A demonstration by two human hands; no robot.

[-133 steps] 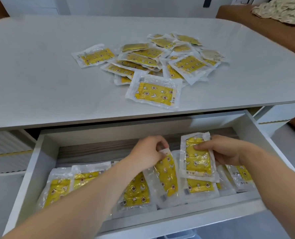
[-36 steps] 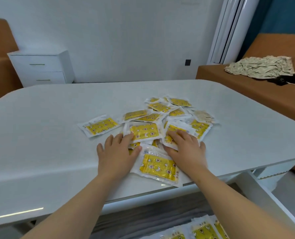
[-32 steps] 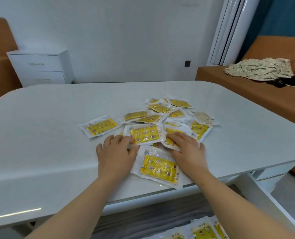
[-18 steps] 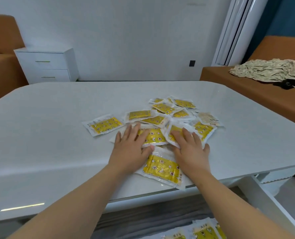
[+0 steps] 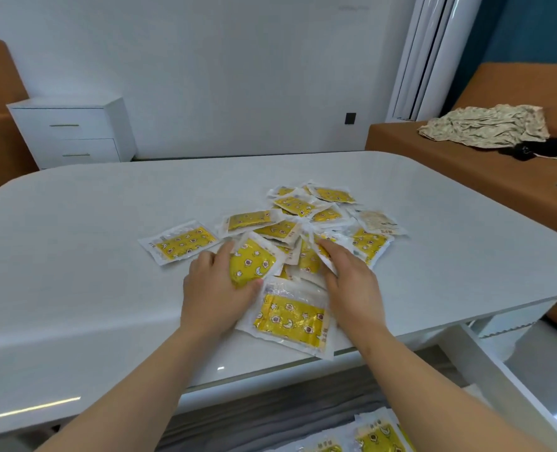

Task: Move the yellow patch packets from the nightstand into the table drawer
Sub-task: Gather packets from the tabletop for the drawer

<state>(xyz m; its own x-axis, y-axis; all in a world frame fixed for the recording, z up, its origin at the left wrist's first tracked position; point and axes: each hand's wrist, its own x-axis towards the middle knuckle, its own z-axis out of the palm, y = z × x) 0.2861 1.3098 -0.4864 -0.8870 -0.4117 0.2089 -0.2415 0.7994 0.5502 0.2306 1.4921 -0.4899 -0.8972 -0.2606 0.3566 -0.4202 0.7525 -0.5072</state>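
A yellow packet [image 5: 252, 263] has been raised from the pile [image 5: 298, 205] by the gripping left hand [image 5: 215, 290], more packets [image 5: 379, 436] are stored in the drawer [image 5: 498, 386], and the right hand's [image 5: 352, 283] hold cannot be told.

Left hand [image 5: 217, 288] grips a bent packet [image 5: 254, 261]; right hand [image 5: 349, 282] lays straight fingers on the pile [image 5: 303, 207] beyond. A flat packet [image 5: 290, 316] lies between the wrists, open drawer [image 5: 492, 376] under the forearms
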